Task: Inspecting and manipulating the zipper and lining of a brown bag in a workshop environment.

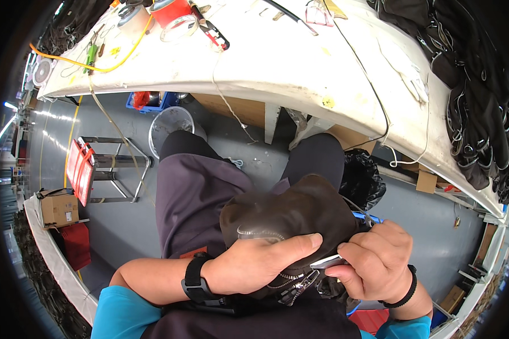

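Observation:
A dark brown, leather-like piece with metal zippers (277, 212) lies bunched across my lap. I cannot tell what kind of article it is. My left hand (251, 264) is closed on its near side, with the thumb lying along the top and the other fingers mostly hidden. At the right, my right hand (373, 263) pinches a small, flat, silvery metal blade-like tool (328, 261) between thumb and fingers. Its tip touches or nearly touches the brown material, just above a dangling zipper pull (300, 287).
A white-covered table (254, 70) stands ahead, with a tape roll (178, 28), a red-and-black cutter (214, 37) and a yellow cable (121, 63). Dark zippered pieces (481, 113) pile at its right. Below are a clear bin (169, 124), a metal-framed stool (116, 164) and a black plastic bag (363, 181).

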`<state>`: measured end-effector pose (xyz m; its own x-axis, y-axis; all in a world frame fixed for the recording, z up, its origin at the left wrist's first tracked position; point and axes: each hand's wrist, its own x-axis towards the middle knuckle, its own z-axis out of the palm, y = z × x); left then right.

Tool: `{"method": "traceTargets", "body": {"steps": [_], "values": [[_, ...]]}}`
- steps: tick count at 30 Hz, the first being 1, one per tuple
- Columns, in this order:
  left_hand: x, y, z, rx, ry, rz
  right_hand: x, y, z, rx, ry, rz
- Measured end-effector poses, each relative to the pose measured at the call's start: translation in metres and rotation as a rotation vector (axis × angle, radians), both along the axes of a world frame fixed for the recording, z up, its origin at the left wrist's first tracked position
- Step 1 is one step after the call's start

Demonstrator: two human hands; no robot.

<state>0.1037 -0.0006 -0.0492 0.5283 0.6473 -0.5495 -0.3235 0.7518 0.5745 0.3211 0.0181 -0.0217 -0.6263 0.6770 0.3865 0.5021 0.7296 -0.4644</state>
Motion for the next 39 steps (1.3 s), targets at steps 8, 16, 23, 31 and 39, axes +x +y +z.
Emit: {"method": "traceTargets", "body": {"steps": [8, 16, 23, 31, 39], "values": [[0.001, 0.000, 0.001, -0.074, -0.047, 0.004, 0.000, -0.002, -0.002, 0.008, 0.000, -0.015], [0.006, -0.001, 0.001, 0.058, 0.026, 0.015, 0.000, 0.001, -0.006, -0.003, 0.023, 0.003], [0.003, -0.001, -0.003, 0.034, 0.019, -0.081, 0.002, 0.002, -0.014, -0.056, 0.067, 0.029], [0.006, -0.002, -0.002, -0.181, -0.067, 0.029, 0.000, -0.003, -0.036, -0.006, 0.198, 0.002], [0.006, -0.003, -0.006, -0.236, -0.066, 0.025, -0.001, -0.002, -0.032, -0.005, 0.174, -0.011]]}}
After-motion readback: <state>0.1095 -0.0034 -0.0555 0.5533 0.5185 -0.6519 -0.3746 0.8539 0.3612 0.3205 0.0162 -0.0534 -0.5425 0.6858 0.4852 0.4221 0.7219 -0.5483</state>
